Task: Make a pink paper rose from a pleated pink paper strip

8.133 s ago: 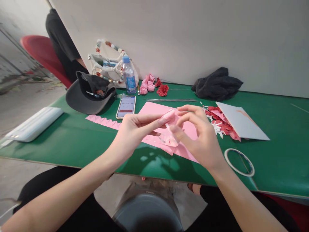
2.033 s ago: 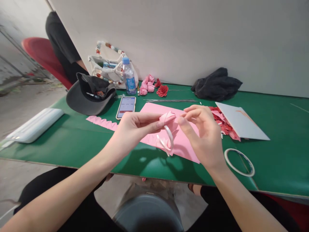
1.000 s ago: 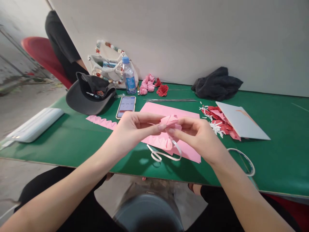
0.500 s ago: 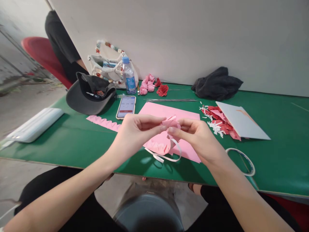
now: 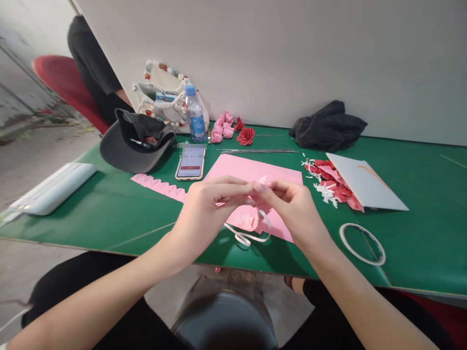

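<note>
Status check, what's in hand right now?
Left hand and right hand pinching pink paper bloom. White strip looping below. Pink sheet underneath.

A crumpled pink paper bloom sits pinched between the left hand and right hand, just above a flat pink sheet. A curling white strip loops from it past the sheet's near edge.

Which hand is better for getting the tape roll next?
Probably the right hand. The tape roll lies on its side of the table, much closer to it than to the left hand. But both hands are pinching the pink paper, so the right would have to let go first.
</note>
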Motion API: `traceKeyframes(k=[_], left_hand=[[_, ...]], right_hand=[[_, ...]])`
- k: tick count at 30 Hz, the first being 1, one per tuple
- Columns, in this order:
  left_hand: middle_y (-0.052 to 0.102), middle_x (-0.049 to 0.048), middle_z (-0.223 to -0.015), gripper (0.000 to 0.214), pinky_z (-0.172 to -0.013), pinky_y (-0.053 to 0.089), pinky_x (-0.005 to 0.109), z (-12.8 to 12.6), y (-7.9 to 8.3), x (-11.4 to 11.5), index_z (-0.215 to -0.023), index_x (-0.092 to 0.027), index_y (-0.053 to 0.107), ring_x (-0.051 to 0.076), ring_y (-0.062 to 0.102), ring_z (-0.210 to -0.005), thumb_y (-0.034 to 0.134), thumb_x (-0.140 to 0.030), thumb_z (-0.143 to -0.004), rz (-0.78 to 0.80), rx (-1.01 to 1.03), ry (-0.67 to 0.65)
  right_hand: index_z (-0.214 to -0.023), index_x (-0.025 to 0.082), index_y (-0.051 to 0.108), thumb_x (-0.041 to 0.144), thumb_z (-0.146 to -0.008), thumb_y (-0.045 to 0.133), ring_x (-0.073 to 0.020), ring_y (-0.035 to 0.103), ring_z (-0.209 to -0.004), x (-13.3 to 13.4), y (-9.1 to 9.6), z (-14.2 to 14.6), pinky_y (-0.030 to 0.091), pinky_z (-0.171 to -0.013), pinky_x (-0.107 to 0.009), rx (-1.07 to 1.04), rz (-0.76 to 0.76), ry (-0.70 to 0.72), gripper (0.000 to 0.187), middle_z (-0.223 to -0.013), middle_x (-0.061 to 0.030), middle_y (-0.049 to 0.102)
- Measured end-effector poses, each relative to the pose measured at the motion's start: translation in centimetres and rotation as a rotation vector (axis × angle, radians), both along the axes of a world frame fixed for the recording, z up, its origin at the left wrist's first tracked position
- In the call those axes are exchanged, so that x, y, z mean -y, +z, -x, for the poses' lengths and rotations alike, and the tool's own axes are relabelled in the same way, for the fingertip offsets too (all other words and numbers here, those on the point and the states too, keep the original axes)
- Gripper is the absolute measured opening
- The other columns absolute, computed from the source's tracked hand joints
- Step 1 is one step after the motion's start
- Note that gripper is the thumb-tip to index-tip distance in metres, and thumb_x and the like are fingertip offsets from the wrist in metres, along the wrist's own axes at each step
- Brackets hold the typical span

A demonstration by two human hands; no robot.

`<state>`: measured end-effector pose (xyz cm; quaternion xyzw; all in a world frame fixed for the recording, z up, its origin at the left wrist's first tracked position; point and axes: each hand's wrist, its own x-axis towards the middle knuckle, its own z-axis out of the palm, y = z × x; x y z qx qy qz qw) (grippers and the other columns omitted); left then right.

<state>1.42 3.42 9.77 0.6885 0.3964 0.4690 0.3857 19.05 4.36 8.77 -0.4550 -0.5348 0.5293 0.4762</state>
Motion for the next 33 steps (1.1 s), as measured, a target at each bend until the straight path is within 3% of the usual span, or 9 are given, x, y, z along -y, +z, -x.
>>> traceKeyframes(k=[7, 10, 19, 24, 29, 33], left_hand=[[0.079, 0.0036, -0.103, 0.021, -0.084, 0.059, 0.03, 0.3, 1.1, -0.7, -0.104, -0.025, 0.079, 0.023, 0.073, -0.096, 0.076, -0.027, -0.083, 0.225, 0.068, -0.002], [0.078, 0.0031, -0.109, 0.032, -0.085, 0.059, 0.03, 0.2, 1.2, -0.7, -0.112, -0.025, 0.076, 0.023, 0.073, -0.097, 0.079, -0.026, -0.08, 0.265, 0.08, 0.001], [0.078, 0.0036, -0.106, 0.028, -0.09, 0.059, 0.033, 0.2, 1.2, -0.8, -0.108, -0.025, 0.078, 0.024, 0.073, -0.1, 0.079, -0.027, -0.08, 0.293, 0.162, -0.021], [0.074, 0.0054, -0.121, 0.024, -0.089, 0.06, 0.033, 0.4, 1.3, -0.7, -0.1, -0.024, 0.08, 0.027, 0.069, -0.111, 0.082, -0.028, -0.076, 0.207, 0.118, 0.063], [0.079, 0.0013, -0.097, 0.016, -0.08, 0.062, 0.027, 0.4, 1.2, -0.4, -0.096, -0.025, 0.081, 0.019, 0.074, -0.09, 0.079, -0.024, -0.08, 0.023, 0.043, 0.104], [0.079, -0.0006, -0.095, 0.018, -0.077, 0.06, 0.023, 0.3, 0.8, -0.1, -0.097, -0.026, 0.08, 0.015, 0.073, -0.088, 0.075, -0.017, -0.083, -0.158, -0.021, 0.111]], right_hand=[[-0.079, 0.02, 0.075, 0.047, -0.075, 0.08, -0.0161, 0.07, -0.066, 0.1, 0.4, 0.0, 0.058, -0.065, -0.028, 0.004, -0.035, -0.007, 0.028, -0.072, -0.0025, 0.074], [-0.079, 0.019, 0.075, 0.045, -0.077, 0.078, -0.0167, 0.069, -0.068, 0.1, 0.2, 0.0, 0.057, -0.065, -0.028, 0.006, -0.05, -0.009, 0.026, -0.073, -0.0026, 0.073], [-0.082, 0.02, 0.076, 0.04, -0.078, 0.078, -0.0165, 0.07, -0.07, 0.2, 0.5, 0.0, 0.057, -0.068, -0.029, 0.012, -0.08, 0.005, 0.02, -0.075, -0.0017, 0.074], [-0.085, 0.02, 0.076, 0.037, -0.076, 0.081, -0.0198, 0.072, -0.085, 0.1, 0.6, 0.0, 0.058, -0.08, -0.032, 0.014, -0.082, 0.063, 0.02, -0.085, -0.0035, 0.076], [-0.085, 0.019, 0.076, 0.035, -0.077, 0.08, -0.0172, 0.07, -0.081, 0.2, 1.1, 0.0, 0.058, -0.079, -0.03, -0.079, -0.058, 0.121, 0.018, -0.084, -0.0028, 0.074], [-0.077, 0.019, 0.076, 0.036, -0.076, 0.081, -0.0137, 0.068, -0.072, 0.2, 1.0, 0.1, 0.057, -0.073, -0.026, -0.083, -0.064, 0.102, 0.018, -0.075, -0.0007, 0.073]])
